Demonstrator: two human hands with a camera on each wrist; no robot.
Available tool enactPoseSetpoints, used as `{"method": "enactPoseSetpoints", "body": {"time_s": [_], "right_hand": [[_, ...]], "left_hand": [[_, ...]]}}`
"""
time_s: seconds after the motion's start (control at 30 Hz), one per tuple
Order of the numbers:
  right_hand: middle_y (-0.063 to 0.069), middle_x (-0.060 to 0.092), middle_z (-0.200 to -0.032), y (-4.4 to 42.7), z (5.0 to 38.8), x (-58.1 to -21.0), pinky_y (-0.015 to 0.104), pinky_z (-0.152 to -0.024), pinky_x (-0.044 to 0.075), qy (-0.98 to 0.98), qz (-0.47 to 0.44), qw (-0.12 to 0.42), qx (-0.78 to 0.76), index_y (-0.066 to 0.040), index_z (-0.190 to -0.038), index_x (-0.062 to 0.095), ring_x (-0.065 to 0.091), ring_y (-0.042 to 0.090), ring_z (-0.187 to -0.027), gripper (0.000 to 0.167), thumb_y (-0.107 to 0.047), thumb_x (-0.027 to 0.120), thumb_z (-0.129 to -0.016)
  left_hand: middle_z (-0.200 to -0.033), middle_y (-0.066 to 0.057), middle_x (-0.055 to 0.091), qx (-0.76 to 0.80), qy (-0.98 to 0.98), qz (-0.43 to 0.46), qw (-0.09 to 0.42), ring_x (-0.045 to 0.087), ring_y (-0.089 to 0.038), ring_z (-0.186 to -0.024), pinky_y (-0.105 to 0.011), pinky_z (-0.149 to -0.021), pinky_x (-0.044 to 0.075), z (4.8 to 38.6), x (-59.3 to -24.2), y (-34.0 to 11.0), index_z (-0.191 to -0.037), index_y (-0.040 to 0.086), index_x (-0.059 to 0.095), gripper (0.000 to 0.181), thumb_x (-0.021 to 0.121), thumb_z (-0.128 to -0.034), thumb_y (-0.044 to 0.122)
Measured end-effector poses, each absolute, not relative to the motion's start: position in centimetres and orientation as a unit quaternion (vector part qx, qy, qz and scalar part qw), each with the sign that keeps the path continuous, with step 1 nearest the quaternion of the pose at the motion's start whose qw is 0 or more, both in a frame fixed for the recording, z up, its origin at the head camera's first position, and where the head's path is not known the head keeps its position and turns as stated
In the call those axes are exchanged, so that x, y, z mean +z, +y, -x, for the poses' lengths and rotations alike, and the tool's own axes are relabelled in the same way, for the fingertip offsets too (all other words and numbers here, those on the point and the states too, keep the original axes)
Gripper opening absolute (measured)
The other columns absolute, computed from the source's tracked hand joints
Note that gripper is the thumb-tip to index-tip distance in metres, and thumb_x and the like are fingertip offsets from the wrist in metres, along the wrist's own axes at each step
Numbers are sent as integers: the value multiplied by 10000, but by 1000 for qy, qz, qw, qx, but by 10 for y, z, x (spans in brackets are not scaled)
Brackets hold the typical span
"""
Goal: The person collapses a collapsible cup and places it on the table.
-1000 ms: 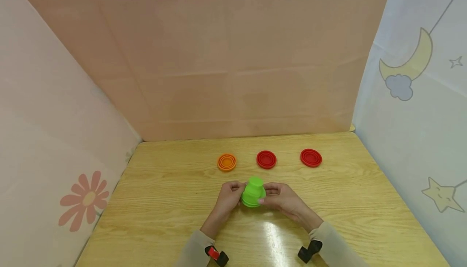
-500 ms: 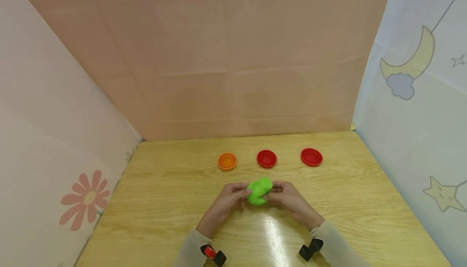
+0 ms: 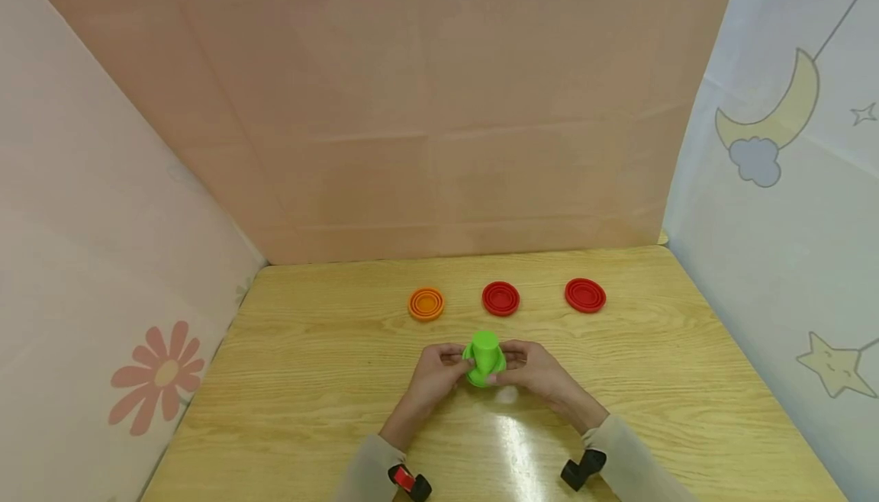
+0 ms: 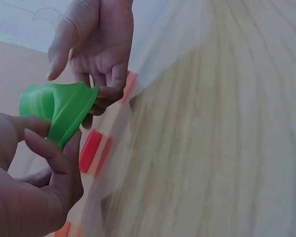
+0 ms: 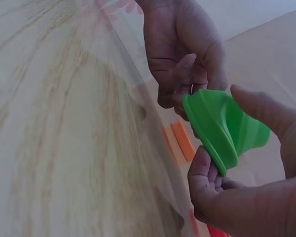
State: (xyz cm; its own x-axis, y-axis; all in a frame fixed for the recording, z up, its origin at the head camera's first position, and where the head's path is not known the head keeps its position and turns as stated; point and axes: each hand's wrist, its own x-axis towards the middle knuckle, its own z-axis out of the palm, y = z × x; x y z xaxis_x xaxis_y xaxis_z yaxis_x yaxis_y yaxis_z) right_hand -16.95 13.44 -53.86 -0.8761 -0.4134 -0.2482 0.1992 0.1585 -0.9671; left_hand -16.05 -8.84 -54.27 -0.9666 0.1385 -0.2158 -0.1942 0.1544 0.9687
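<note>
A green collapsible silicone cup [image 3: 485,353] is held between both hands above the table, its narrow end up and its wide rim down. Its side is folded and dented inward, plainest in the right wrist view [image 5: 219,126]. My left hand [image 3: 434,376] pinches the left edge, thumb on the folded wall and fingers at the rim. My right hand [image 3: 539,380] holds the right edge, fingers under the rim. In the left wrist view the right thumb [image 4: 61,54] lies close to the wall; whether it touches I cannot tell. The cup's inside is hidden.
On the wooden table [image 3: 309,380], beyond the hands, a flat orange collapsed cup [image 3: 426,304], a red one [image 3: 500,299] and another red one [image 3: 585,295] lie in a row. Cloth panels [image 3: 439,143] rise at the back and both sides.
The green cup tipped rightward half a second ago and now stands straight again, slightly left. Its wall is more folded than one second ago. Both hands keep hold of it; the flat cups stay put.
</note>
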Motion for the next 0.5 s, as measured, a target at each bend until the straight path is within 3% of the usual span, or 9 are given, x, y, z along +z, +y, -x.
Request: {"method": "enactPoseSetpoints", "body": {"time_s": [0.23,0.5], "right_hand": [[233,668,-1369,132,169,-538,366,-1047,580,742,56,224,-629,115,-1468,494,692,257,-1192,797,-184,889,-844],[180,735,-1262,127,168,-539,350,-996,584,761,50,206,-614,115,-1408,567,715,209,-1090,720,-174,889,-833]], "left_hand": [[-934,-105,727,643,758,39,104,625,-126,-841,-174,-674,540,158,-543,-83,-1147,-69,743,297,760,-897,90],[-870,-76,717,639,761,42,100,620,-112,-793,-171,-654,525,157,-546,-81,-1108,-72,753,253,747,-899,70]]}}
